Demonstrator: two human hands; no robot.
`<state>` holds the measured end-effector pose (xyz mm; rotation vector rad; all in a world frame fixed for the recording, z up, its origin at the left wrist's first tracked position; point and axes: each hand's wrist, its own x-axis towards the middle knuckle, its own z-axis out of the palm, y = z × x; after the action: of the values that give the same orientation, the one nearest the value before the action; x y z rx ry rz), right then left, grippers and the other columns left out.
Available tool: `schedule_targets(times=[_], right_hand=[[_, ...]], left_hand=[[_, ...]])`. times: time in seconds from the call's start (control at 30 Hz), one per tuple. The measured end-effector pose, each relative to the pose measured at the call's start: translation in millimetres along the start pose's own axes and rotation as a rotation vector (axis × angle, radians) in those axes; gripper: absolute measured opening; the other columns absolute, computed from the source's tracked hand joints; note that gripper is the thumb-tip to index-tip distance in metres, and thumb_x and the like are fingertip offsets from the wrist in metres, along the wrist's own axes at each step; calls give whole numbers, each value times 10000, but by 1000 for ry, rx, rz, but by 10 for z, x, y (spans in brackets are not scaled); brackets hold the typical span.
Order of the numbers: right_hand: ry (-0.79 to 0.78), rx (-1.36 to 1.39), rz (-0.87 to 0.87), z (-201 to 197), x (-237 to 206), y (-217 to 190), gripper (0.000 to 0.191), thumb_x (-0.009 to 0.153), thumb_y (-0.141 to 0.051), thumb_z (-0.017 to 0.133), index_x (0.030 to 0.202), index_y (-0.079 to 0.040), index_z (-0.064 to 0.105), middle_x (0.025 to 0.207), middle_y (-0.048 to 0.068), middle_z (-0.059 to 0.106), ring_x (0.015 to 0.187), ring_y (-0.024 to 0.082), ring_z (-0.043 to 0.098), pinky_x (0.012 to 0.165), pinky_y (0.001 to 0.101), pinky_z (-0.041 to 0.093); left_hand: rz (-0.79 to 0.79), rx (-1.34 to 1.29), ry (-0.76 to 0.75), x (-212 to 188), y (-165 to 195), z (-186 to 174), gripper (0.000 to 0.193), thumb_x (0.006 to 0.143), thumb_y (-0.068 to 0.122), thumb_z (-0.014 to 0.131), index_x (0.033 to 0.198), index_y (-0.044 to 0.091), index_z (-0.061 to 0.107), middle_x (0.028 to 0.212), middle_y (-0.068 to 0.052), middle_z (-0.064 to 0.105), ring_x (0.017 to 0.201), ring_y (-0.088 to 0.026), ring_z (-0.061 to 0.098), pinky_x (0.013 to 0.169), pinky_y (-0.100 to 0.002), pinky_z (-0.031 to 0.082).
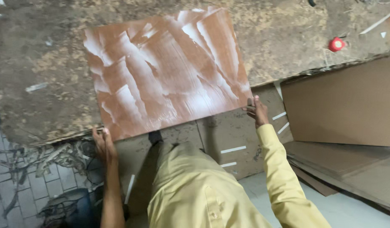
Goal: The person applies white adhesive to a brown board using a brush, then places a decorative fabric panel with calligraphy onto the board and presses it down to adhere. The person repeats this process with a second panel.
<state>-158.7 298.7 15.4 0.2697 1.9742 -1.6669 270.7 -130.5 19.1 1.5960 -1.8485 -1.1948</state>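
On the rough, stained worktable (43,80), both hands, left hand (103,145) and right hand (256,110), are gripping a glue-smeared brown board (165,71); cardboard sheets (342,105) are lying alongside.

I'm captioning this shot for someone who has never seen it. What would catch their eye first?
First, the reddish-brown rectangular board smeared with white streaks, lying on the rough, stained worktable at centre. The left hand grips its near-left corner and the right hand its near-right corner. A small red round cap sits far right on the table.
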Motion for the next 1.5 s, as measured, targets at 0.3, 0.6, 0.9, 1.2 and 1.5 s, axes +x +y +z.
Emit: schedule_targets(times=[0.3, 0.6, 0.9, 1.2, 1.5], right_hand=[[-197, 108, -246, -289, 624, 145, 451, 994, -444, 703, 1178, -34, 677, 1020, 28, 738, 925, 148, 699, 815, 297, 594], [179, -688, -442, -1362, 1217, -550, 434, 883, -395, 782, 1193, -92, 762, 947, 132, 788, 780, 217, 733, 757, 374, 576], [406, -807, -939, -2982, 4103, -3163, 428, 843, -150, 882, 1212, -15, 711, 1089, 203, 752, 968, 343, 745, 849, 428, 580], [345, -901, -1127, -3187, 6761, -5053, 582, 844, -182, 923, 1303, -7, 610, 1246, 230, 658, 1163, 425, 605, 1008, 485, 493], [508, -1171, -935, -3255, 7554, -4997, 156, 903, -132, 717, 1058, -117, 703, 992, 191, 719, 928, 455, 653, 755, 566, 503]], left_hand=[[121, -154, 87, -83, 18, 578, 533, 1080, 416, 596, 1380, -23, 575, 1387, -190, 607, 1243, -335, 596, 1033, -457, 479], [566, -128, 88, -312, 1640, 2493, 349, 1045, 219, 714, 1254, -55, 657, 1331, -215, 641, 1256, -341, 618, 1075, -431, 500], [767, 20, -745, -1419, 3938, 5483, 309, 868, 101, 742, 1173, 57, 724, 1037, -165, 763, 880, -320, 747, 787, -416, 588], [481, 106, -750, -1823, 4749, 7214, 359, 847, 36, 696, 1204, 59, 723, 1024, -219, 738, 918, -387, 726, 778, -447, 570], [333, 82, -518, -1700, 4646, 7256, 302, 852, 84, 734, 1152, 51, 735, 1075, -160, 775, 941, -296, 765, 829, -383, 593]])
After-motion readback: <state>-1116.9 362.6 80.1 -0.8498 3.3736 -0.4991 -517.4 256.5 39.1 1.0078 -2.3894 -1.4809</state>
